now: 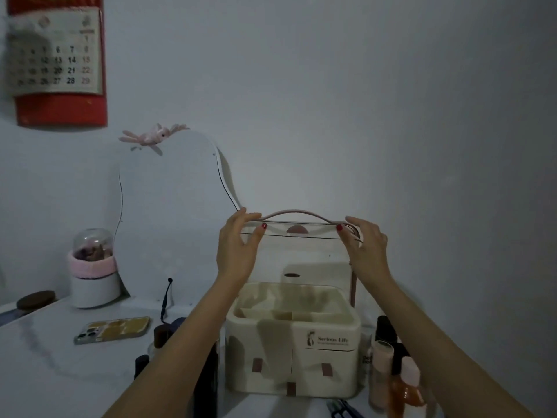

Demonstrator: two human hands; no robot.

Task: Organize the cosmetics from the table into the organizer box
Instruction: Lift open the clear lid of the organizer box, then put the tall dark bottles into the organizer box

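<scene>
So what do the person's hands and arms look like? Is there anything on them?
Both arms are bare, with no sleeves showing. The left hand and right hand each have red polish on the thumbnail. No watch or bracelet shows on either wrist.

A home dressing table: mirror (168,212), wall calendar (55,55), cosmetics bottles (381,372).

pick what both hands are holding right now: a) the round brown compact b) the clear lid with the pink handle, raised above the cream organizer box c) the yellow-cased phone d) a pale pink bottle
b: the left hand and right hand grip opposite ends of the clear lid with the pink handle, lifted above the open cream organizer box.
</scene>
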